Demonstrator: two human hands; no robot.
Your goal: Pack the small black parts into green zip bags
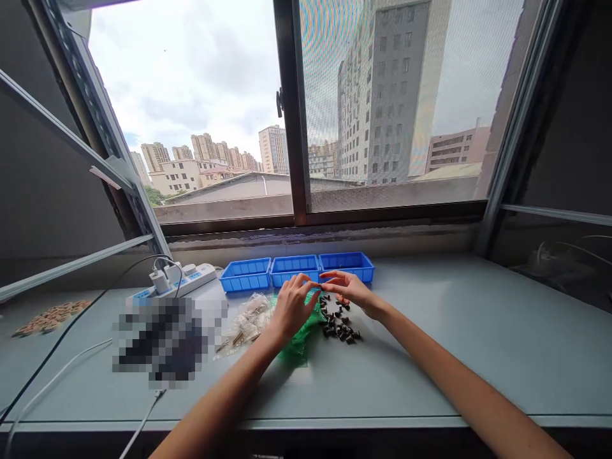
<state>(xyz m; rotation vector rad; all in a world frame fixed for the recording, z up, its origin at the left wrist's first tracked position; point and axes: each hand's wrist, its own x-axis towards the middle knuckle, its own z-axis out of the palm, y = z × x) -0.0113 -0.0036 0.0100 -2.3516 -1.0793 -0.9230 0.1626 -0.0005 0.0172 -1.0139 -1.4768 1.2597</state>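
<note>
My left hand (295,301) and my right hand (352,292) meet fingertip to fingertip above the table. Both are closed in a pinch around a small dark piece, too small to make out. Beneath my left hand lies a crumpled green plastic bag (300,341). Several small dark cylindrical parts (342,330) are scattered below my right hand, along the bag's right side. A bit of something orange-red (342,299) shows among them. Clear plastic bags (253,313) with small metal pieces lie left of the green bag.
Behind my hands, three blue bins stand side by side: a left bin (245,275), a middle bin (291,266) and a right bin (354,266). Left are a white power strip (194,279), cables (71,350), a pixelated dark patch and small brown pieces (52,317). A window rises behind the table (459,319).
</note>
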